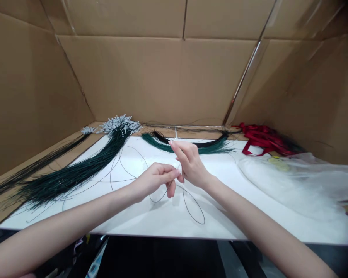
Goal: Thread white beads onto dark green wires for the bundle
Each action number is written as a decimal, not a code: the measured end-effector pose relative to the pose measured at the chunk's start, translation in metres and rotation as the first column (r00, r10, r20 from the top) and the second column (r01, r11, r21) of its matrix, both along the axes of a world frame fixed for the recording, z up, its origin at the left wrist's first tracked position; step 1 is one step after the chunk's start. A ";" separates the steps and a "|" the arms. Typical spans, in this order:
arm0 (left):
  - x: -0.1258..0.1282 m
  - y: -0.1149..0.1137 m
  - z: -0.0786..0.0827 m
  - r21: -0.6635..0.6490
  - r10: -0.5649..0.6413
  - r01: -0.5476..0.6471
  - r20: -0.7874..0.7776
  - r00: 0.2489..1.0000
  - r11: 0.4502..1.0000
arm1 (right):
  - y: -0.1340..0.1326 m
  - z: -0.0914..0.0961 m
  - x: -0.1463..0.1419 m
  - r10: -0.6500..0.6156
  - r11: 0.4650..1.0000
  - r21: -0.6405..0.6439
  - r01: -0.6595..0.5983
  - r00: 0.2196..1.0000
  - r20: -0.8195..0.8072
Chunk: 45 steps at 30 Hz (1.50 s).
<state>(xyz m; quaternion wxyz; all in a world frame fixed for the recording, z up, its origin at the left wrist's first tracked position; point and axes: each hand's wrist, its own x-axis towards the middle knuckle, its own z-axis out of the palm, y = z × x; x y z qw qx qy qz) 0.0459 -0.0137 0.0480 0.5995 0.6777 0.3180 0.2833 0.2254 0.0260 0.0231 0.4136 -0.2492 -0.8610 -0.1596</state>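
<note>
My left hand (155, 179) and my right hand (190, 162) meet over the middle of the white table (162, 216). Both pinch a thin dark string (193, 208) that hangs from my fingers and loops onto the table in front of them. My left fingers are curled tight around the string. My right thumb and forefinger grip it while the other fingers point up and left. A second loop of the string hangs under my left fingers.
A thick bundle of dark green strings with white tags (75, 173) lies at left. A smaller curved bundle (191, 146) lies behind my hands. Red ribbons (261, 139) and a clear plastic bag (292, 177) lie at right. Cardboard walls (150, 77) enclose the table.
</note>
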 end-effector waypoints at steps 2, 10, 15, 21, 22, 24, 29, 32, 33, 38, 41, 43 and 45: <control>0.005 -0.002 -0.006 -0.028 -0.023 0.023 -0.001 1.000 0.999 | 0.000 -0.004 0.000 -0.014 0.999 0.038 0.013 1.000 0.027; 0.010 0.001 -0.014 0.025 0.055 -0.056 0.029 0.998 0.998 | 0.002 0.009 0.017 -0.072 0.996 -0.063 0.061 0.981 -0.178; 0.003 0.005 -0.019 0.087 0.109 -0.111 0.025 0.994 0.990 | 0.007 0.006 0.030 -0.187 0.852 -0.474 -0.222 0.718 -0.671; 0.004 0.000 -0.024 0.103 0.058 -0.055 -0.033 0.998 0.993 | -0.003 0.004 0.011 -0.169 0.347 -0.649 -0.677 0.636 -0.753; 0.004 0.000 -0.025 0.110 0.043 -0.039 -0.041 0.998 0.993 | -0.005 0.005 0.009 -0.149 0.336 -0.631 -0.699 0.622 -0.769; 0.004 0.000 -0.025 0.139 0.046 -0.042 -0.028 0.999 0.989 | -0.006 0.006 0.008 -0.124 0.363 -0.618 -0.698 0.621 -0.774; 0.004 0.005 -0.020 0.126 0.186 -0.207 0.158 0.970 0.970 | -0.005 0.003 0.015 -0.118 0.452 -0.648 -0.613 0.679 -0.724; 0.005 0.008 -0.020 0.164 0.156 -0.177 0.132 0.979 0.971 | -0.009 0.002 0.014 -0.081 0.424 -0.673 -0.607 0.714 -0.695; 0.006 0.008 -0.021 0.182 0.136 -0.152 0.098 0.986 0.972 | -0.011 0.002 0.013 -0.066 0.407 -0.679 -0.611 0.721 -0.689; 0.006 0.008 -0.027 0.173 0.108 -0.108 0.011 0.994 0.979 | -0.017 0.003 0.008 -0.003 0.408 -0.673 -0.617 0.736 -0.677; 0.005 0.009 -0.026 0.149 0.103 -0.110 0.051 0.993 0.983 | -0.018 0.004 0.007 -0.001 0.429 -0.643 -0.634 0.712 -0.702; 0.005 0.010 -0.025 0.135 0.098 -0.107 0.073 0.992 0.985 | -0.018 0.004 0.006 0.006 0.426 -0.636 -0.643 0.705 -0.709; 0.005 0.010 -0.026 0.119 0.075 -0.084 0.075 0.994 0.989 | -0.019 0.004 0.006 0.023 0.436 -0.646 -0.627 0.725 -0.689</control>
